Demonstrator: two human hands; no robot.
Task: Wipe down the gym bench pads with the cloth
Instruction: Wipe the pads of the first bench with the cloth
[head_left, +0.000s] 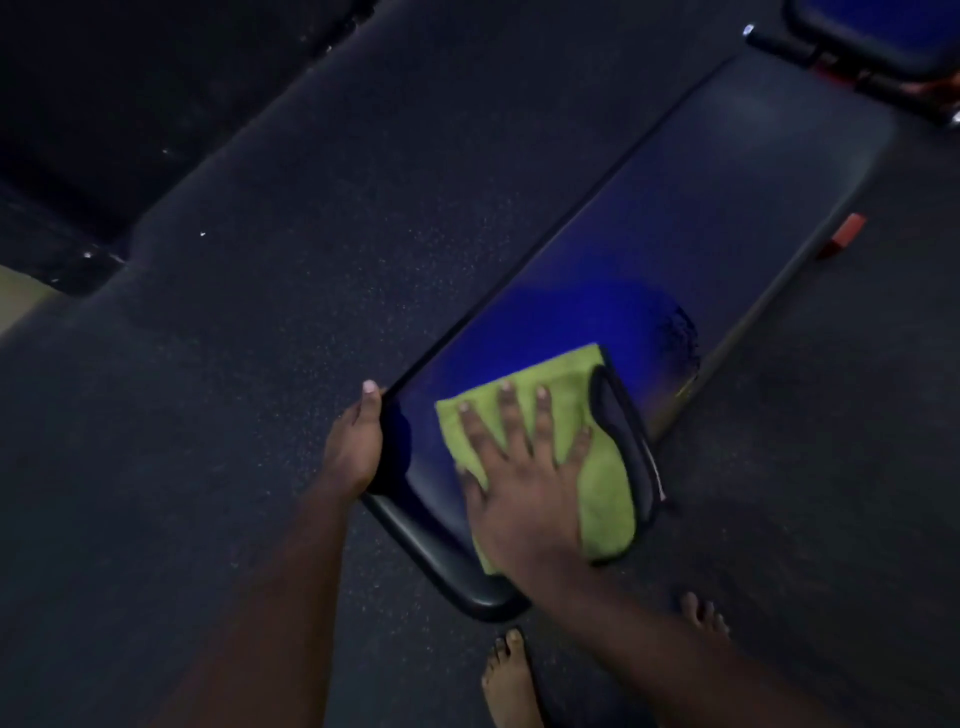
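Observation:
A long blue bench pad (675, 218) runs from the lower middle to the upper right. A yellow-green cloth (566, 395) with a dark edge lies on its near end. My right hand (519, 478) presses flat on the cloth with the fingers spread. My left hand (358, 441) grips the pad's left edge near the corner, thumb up on the rim. A dull scuffed patch (680, 332) shows on the pad just beyond the cloth.
Dark speckled rubber floor (260, 338) surrounds the bench. My bare feet (509, 675) stand at the near end. A second blue pad with a black frame (872, 31) sits at the top right. A red frame part (844, 236) shows under the bench's right side.

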